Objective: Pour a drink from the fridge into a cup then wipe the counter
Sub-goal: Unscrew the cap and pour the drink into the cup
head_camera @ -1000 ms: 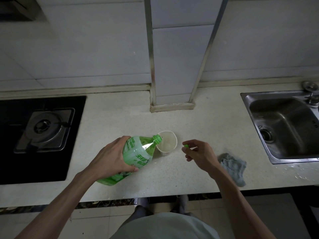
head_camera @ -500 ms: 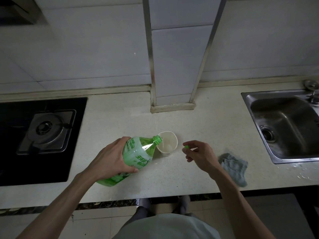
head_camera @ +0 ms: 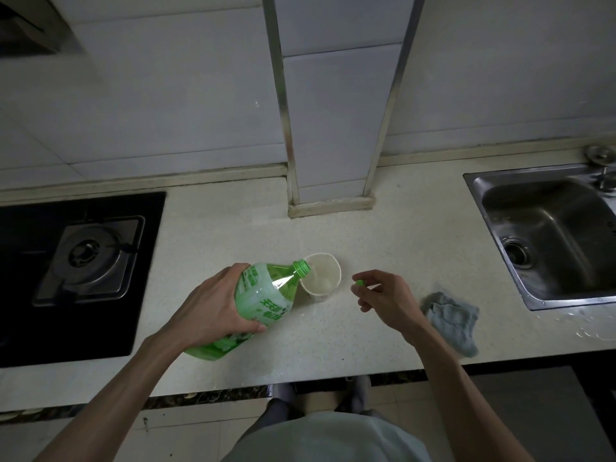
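Head view: the left hand [head_camera: 213, 305] curls its fingers round the tilted green plastic bottle [head_camera: 263, 305], mouth at the left rim of the white paper cup [head_camera: 321, 278]. Right of the cup, the right hand [head_camera: 383, 295] pinches a small green cap [head_camera: 359, 282]. Unsteadied (light paper), the cup may tip or overflow onto the surface [head_camera: 366, 235].

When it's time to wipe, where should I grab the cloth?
Pinch the cloth at its bunched-up middle, coming straight down from above. It lies crumpled low on the counter, so the folds on top are probably easiest to catch. The right hand is nearest, but it pinches the cap, and the left hand grips the bottle, so free one first.
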Motion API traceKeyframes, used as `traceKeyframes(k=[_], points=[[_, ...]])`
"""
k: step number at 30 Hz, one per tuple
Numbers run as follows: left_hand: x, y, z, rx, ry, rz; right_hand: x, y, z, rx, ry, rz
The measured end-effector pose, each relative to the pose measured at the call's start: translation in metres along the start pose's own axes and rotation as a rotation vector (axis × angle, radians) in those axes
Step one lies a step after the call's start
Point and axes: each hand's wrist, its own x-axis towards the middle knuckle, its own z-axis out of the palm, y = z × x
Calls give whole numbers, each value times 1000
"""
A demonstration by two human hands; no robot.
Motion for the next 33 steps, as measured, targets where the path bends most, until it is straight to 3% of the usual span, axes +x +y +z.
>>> traceKeyframes(k=[33], points=[[12, -4, -16, 41, 1, 17, 7, -2, -1, -30, 7, -12]])
